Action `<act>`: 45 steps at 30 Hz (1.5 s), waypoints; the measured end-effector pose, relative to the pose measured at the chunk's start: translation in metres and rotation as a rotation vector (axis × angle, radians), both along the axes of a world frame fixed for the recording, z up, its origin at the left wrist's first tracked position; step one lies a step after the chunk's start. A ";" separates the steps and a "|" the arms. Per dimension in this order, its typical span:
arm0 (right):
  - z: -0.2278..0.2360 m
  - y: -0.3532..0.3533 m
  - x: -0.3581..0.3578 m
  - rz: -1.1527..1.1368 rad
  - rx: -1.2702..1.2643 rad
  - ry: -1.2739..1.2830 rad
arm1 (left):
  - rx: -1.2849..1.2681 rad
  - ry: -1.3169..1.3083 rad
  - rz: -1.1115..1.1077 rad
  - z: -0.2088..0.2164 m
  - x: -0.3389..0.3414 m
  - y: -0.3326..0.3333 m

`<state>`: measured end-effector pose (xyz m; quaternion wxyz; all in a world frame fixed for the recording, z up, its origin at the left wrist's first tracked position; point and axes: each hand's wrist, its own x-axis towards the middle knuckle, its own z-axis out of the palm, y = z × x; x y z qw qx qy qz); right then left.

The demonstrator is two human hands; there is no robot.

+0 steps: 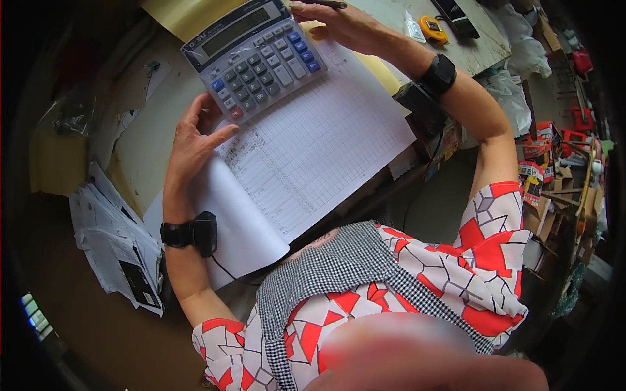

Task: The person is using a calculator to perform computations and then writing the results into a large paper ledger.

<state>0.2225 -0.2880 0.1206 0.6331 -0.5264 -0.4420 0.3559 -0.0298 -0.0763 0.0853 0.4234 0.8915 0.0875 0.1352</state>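
Note:
A grey desk calculator (257, 62) with grey and blue keys and one red key lies tilted over the far part of a ruled ledger sheet (326, 143). My left hand (195, 130) grips its lower left corner, the thumb along the near edge and the fingers partly hidden. At its upper right edge is my right hand (342, 27), with a dark pen (326, 3) held across the fingers. Handwriting fills the left columns of the sheet. Beneath my left forearm, a white page (238, 218) curls up over the sheet's left side.
A yellow tape measure (433, 29), a small white tube (413, 28) and a black phone-like object (455, 18) lie at the table's far right. Stacked papers (117, 241) jut out at the left. Boxes (538, 163) and plastic bags (512, 98) crowd the right side.

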 end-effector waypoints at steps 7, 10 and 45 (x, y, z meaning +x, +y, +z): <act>0.004 -0.007 -0.007 -0.161 -0.100 -0.192 | -0.057 -0.085 -0.009 -0.003 0.005 -0.005; 0.002 -0.005 -0.010 -0.164 -0.111 -0.189 | -0.098 -0.067 -0.018 -0.011 0.005 0.002; -0.011 -0.002 -0.001 -0.174 -0.088 -0.213 | -0.266 -0.098 -0.008 -0.024 0.027 0.000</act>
